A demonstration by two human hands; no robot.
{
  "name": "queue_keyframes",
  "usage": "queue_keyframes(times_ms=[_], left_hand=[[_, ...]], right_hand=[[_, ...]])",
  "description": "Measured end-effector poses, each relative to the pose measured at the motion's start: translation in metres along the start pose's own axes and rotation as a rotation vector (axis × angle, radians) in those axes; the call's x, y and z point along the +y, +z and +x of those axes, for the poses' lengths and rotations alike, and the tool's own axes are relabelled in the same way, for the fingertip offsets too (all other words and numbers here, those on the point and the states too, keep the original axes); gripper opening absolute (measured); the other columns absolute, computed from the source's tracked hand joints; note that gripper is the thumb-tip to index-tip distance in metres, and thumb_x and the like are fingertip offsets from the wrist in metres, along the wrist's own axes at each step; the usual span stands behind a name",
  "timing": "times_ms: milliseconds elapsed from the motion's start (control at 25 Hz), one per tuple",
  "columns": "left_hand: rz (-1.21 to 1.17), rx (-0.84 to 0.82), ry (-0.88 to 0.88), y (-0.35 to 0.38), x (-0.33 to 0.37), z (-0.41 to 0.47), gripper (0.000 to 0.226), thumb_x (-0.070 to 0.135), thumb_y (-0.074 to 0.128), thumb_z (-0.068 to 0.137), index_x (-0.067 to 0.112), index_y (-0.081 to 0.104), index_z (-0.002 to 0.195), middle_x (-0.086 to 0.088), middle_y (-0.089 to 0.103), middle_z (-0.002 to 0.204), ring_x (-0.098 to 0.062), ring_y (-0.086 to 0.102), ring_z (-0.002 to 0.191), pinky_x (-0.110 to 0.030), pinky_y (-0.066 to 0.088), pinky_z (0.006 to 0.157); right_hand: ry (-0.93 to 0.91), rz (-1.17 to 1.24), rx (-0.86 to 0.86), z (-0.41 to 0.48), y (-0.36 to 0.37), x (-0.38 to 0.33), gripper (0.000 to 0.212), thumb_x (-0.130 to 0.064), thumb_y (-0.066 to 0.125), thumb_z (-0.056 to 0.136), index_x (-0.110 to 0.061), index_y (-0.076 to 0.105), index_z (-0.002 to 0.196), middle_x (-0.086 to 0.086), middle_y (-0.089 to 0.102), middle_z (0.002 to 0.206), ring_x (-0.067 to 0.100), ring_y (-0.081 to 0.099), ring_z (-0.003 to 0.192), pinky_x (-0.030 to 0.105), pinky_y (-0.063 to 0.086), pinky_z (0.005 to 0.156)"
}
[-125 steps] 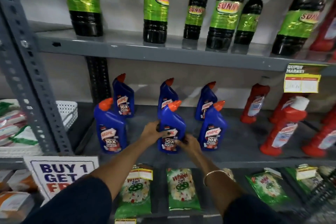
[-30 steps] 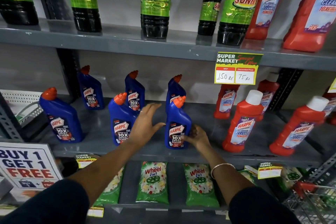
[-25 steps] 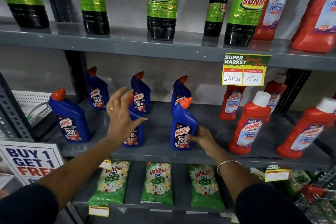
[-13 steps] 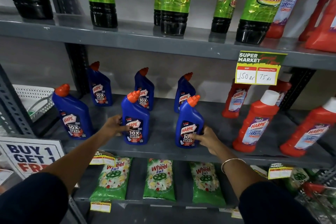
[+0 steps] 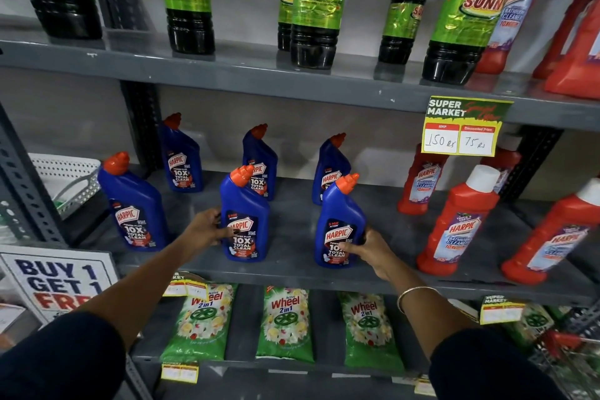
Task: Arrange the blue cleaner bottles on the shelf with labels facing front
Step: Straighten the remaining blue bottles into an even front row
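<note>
Several blue Harpic cleaner bottles with orange caps stand upright on the grey middle shelf (image 5: 292, 269), labels toward me. The front row has a left bottle (image 5: 133, 204), a middle bottle (image 5: 244, 214) and a right bottle (image 5: 339, 221). Three more stand behind: back left bottle (image 5: 181, 159), back middle bottle (image 5: 261, 159), back right bottle (image 5: 331, 166). My left hand (image 5: 206, 227) grips the left side of the front middle bottle. My right hand (image 5: 368, 248) grips the lower right side of the front right bottle.
Red Harpic bottles (image 5: 461, 221) stand to the right on the same shelf. Dark Sunny bottles (image 5: 318, 6) line the upper shelf, with a price tag (image 5: 461, 127) hanging from it. Green Wheel packets (image 5: 284, 321) lie below. A white basket (image 5: 65, 178) and a promo sign (image 5: 55, 282) are at left.
My left hand swung off the middle bottle, came back down and took hold of its left side. The right hand stayed on the front right bottle. The view drifted left and closer.
</note>
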State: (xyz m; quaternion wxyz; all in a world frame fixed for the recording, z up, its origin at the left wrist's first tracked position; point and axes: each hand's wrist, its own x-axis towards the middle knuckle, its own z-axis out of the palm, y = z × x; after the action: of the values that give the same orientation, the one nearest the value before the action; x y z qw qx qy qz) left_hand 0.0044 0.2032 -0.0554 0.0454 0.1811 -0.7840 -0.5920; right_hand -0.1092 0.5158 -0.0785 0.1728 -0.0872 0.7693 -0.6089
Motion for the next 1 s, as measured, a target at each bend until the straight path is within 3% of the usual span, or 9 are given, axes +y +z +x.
queue_keyframes(times_ms=[120,200,360,520,600,720,840,920,1000], left_hand=[[0.022,0.001,0.014,-0.003,-0.001,-0.004,0.061,-0.003,0.067,0.072,-0.001,0.041,0.127,-0.024,0.049,0.133,-0.037,0.048,0.122,-0.048,0.040,0.102],[0.152,0.119,0.077,-0.007,-0.004,-0.012,0.069,0.008,0.072,0.072,0.005,0.038,0.132,-0.017,0.044,0.139,-0.034,0.043,0.127,-0.045,0.038,0.102],[0.424,0.632,0.346,-0.030,-0.010,-0.038,0.060,0.013,0.073,0.071,0.006,0.045,0.124,-0.019,0.045,0.129,-0.036,0.043,0.120,-0.046,0.038,0.100],[0.386,0.890,0.359,-0.084,-0.025,-0.041,0.079,0.011,0.075,0.065,0.006,0.032,0.132,-0.022,0.031,0.140,-0.040,0.026,0.130,-0.050,0.024,0.108],[0.256,0.811,0.308,-0.126,-0.037,-0.026,0.088,0.005,0.078,0.062,0.006,0.028,0.134,-0.023,0.031,0.141,-0.038,0.030,0.131,-0.052,0.028,0.110],[0.019,0.443,0.196,-0.174,-0.052,0.000,0.084,0.002,0.083,0.054,0.000,0.039,0.126,-0.020,0.052,0.127,-0.031,0.051,0.115,-0.044,0.044,0.097],[0.039,0.206,0.165,-0.191,-0.068,0.019,0.079,0.011,0.081,0.046,-0.011,0.048,0.114,-0.020,0.059,0.108,-0.023,0.053,0.098,-0.023,0.050,0.076],[-0.012,0.151,0.168,-0.195,-0.076,0.029,0.056,-0.007,0.076,0.058,-0.010,0.051,0.108,-0.023,0.066,0.104,-0.024,0.053,0.094,-0.029,0.049,0.077],[-0.061,0.095,0.150,-0.200,-0.077,0.034,0.038,-0.018,0.066,0.066,0.007,0.058,0.094,-0.002,0.075,0.082,-0.022,0.056,0.081,-0.031,0.051,0.073]], right_hand=[[-0.035,0.005,0.120,-0.003,0.001,-0.002,0.082,-0.008,0.079,0.064,-0.010,0.033,0.132,0.011,0.052,0.127,0.030,0.048,0.123,0.037,0.053,0.081],[-0.113,0.008,0.397,-0.009,0.008,-0.009,0.103,-0.022,0.083,0.060,-0.018,0.019,0.141,0.011,0.035,0.145,0.030,0.033,0.134,0.050,0.044,0.100],[-0.517,-0.257,0.738,-0.031,0.043,-0.034,0.100,-0.035,0.082,0.058,-0.009,0.026,0.136,0.017,0.034,0.142,0.028,0.027,0.132,0.044,0.036,0.104],[-0.807,-0.627,0.663,-0.042,0.109,-0.057,0.092,-0.036,0.079,0.062,-0.012,0.027,0.134,0.018,0.037,0.141,0.025,0.026,0.131,0.040,0.028,0.109],[-0.761,-0.627,0.482,-0.036,0.144,-0.068,0.091,-0.030,0.079,0.064,-0.013,0.026,0.136,0.014,0.037,0.142,0.020,0.025,0.132,0.035,0.027,0.109],[-0.480,-0.461,0.250,-0.016,0.182,-0.068,0.088,-0.020,0.081,0.062,-0.015,0.031,0.134,0.011,0.043,0.138,0.025,0.039,0.128,0.040,0.037,0.106],[-0.309,-0.273,0.227,-0.010,0.198,-0.071,0.072,-0.007,0.080,0.061,-0.012,0.043,0.122,0.013,0.056,0.122,0.024,0.057,0.108,0.039,0.050,0.088],[-0.287,-0.250,0.258,-0.011,0.202,-0.076,0.067,0.000,0.076,0.064,-0.008,0.043,0.121,0.014,0.058,0.120,0.021,0.056,0.102,0.032,0.045,0.081],[-0.277,-0.252,0.251,-0.011,0.203,-0.079,0.067,0.000,0.076,0.065,-0.008,0.042,0.123,0.013,0.057,0.120,0.021,0.056,0.102,0.031,0.043,0.081]])
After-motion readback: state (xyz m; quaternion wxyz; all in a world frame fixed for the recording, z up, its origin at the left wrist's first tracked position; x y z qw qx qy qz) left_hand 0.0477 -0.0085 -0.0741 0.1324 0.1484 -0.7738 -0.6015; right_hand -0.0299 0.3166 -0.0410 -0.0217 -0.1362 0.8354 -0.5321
